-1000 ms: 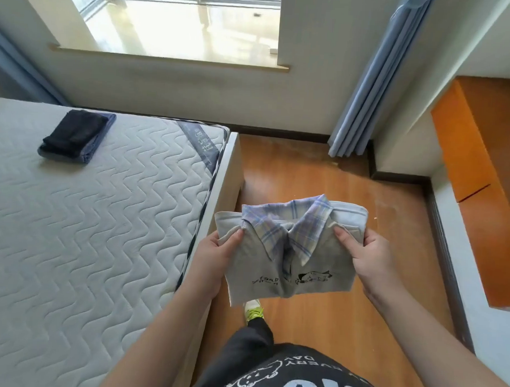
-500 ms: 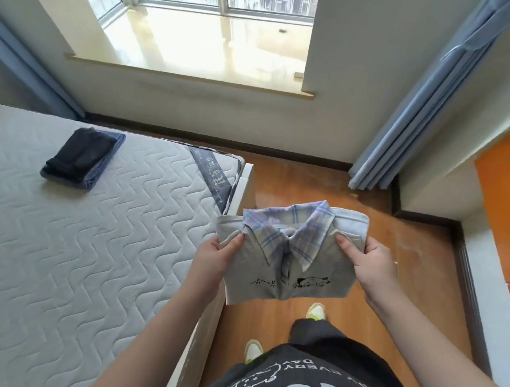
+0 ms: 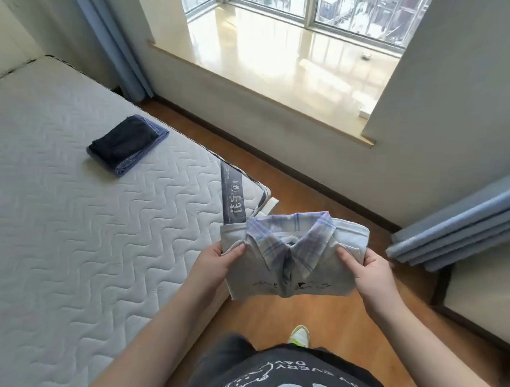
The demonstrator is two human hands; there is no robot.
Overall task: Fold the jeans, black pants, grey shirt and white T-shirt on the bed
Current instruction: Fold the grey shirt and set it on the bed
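I hold the folded grey shirt [image 3: 291,262] with its plaid collar up, in the air over the bed's corner and the floor. My left hand [image 3: 215,264] pinches its left edge and my right hand [image 3: 370,271] pinches its right edge, thumbs on top. On the bed [image 3: 70,243], toward its far side, the folded black pants [image 3: 124,142] lie stacked on the folded jeans [image 3: 129,166]. The white T-shirt is not clearly in view; a scrap of pale cloth shows at the far left edge.
Wooden floor [image 3: 315,319] runs between the bed and the wall below a wide window sill [image 3: 282,68]. Blue curtains [image 3: 457,225] hang bunched at the right and another at the back left. My shoe [image 3: 299,335] stands on the floor beside the bed.
The view has swung left and up, showing more window and bed. The shirt stays gripped the same way in both hands, now nearer the bed's corner.
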